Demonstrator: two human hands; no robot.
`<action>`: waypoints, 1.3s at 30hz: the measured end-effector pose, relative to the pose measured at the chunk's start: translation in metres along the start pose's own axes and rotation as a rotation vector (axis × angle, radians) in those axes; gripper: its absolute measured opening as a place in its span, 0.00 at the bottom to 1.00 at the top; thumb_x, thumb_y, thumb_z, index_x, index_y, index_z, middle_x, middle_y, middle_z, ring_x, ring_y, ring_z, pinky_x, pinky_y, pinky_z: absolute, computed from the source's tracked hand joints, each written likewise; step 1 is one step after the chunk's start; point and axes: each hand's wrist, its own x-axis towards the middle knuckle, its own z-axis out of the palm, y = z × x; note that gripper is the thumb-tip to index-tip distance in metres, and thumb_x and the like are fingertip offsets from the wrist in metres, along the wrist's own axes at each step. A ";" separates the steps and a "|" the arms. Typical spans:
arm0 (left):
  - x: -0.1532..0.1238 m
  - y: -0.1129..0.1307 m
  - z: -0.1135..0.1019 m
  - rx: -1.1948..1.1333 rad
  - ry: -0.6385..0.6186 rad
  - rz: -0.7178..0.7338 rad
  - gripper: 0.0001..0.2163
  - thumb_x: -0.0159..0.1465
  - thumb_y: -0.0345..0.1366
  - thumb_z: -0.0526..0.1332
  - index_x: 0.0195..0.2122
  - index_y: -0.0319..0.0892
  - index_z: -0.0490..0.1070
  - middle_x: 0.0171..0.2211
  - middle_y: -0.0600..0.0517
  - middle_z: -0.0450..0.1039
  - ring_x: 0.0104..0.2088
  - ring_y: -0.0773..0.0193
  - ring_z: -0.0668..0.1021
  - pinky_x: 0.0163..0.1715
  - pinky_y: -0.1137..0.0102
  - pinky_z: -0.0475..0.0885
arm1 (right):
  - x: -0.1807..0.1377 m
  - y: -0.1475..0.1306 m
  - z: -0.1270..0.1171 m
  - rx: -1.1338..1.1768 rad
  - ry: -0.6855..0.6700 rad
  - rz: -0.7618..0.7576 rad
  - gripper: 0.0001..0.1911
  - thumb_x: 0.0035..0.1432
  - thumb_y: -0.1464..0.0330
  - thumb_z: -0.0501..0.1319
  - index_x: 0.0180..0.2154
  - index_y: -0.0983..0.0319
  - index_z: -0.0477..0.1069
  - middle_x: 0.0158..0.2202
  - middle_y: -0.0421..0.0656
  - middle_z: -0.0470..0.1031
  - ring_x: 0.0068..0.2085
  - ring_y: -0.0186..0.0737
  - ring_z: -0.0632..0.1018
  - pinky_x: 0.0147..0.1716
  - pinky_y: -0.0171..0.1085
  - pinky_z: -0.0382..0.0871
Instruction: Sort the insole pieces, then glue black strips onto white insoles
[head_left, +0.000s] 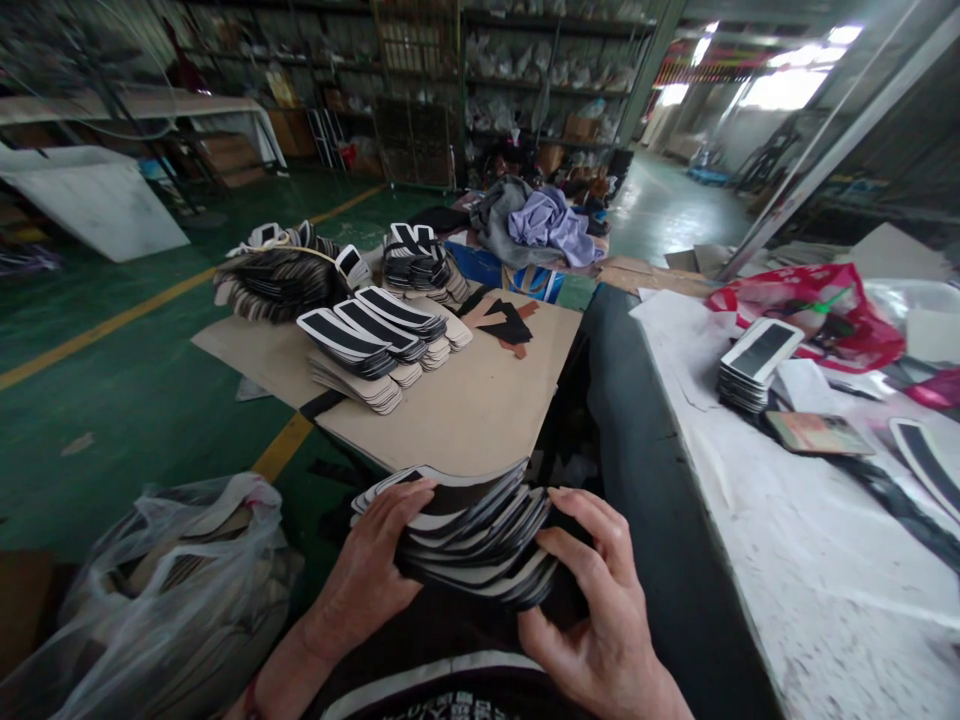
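Observation:
Between my two hands, in front of my body, is a thick stack of black-and-white flat pieces [472, 530], its layers fanned and bowed. My left hand [386, 540] grips the stack's left end, fingers over the top edge. At the right end, my right hand [589, 590] closes on it with the fingertips at the edges and the thumb below. Beyond the stack, similar flat pieces [375, 330] with black strips and white borders lie in piles on a tan board [465, 400].
A grey-sided table [750, 520] on my right bears a small stack of strips [757, 360], a phone-like object [817, 434] and a red plastic bag [840, 310]. To my left sits a filled clear plastic bag [187, 590]. Purple cloth [551, 225] lies behind the board.

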 end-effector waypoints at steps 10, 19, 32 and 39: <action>-0.001 0.001 0.000 0.031 0.030 0.017 0.30 0.51 0.21 0.58 0.56 0.43 0.57 0.53 0.44 0.68 0.55 0.54 0.70 0.56 0.57 0.67 | -0.001 -0.001 0.001 -0.021 0.009 0.011 0.22 0.47 0.73 0.60 0.47 0.61 0.65 0.50 0.52 0.61 0.51 0.54 0.66 0.44 0.53 0.69; 0.000 0.004 -0.001 0.014 0.031 0.066 0.29 0.52 0.20 0.57 0.56 0.41 0.57 0.53 0.43 0.67 0.56 0.55 0.69 0.56 0.58 0.66 | 0.000 -0.003 0.000 -0.101 0.031 -0.055 0.23 0.47 0.72 0.60 0.48 0.61 0.63 0.50 0.51 0.62 0.50 0.54 0.66 0.43 0.52 0.68; 0.000 0.008 -0.003 0.033 0.074 0.100 0.31 0.49 0.18 0.55 0.56 0.41 0.57 0.53 0.43 0.67 0.55 0.55 0.69 0.56 0.59 0.67 | -0.004 0.002 0.003 -0.116 0.039 -0.071 0.26 0.50 0.69 0.63 0.51 0.62 0.60 0.50 0.52 0.63 0.50 0.53 0.69 0.45 0.52 0.72; -0.005 0.004 -0.002 0.041 0.046 0.078 0.32 0.50 0.20 0.57 0.58 0.41 0.56 0.54 0.42 0.66 0.56 0.54 0.68 0.56 0.57 0.66 | -0.005 0.003 0.002 -0.029 0.064 -0.061 0.33 0.51 0.69 0.65 0.57 0.60 0.55 0.51 0.52 0.63 0.50 0.52 0.70 0.44 0.52 0.73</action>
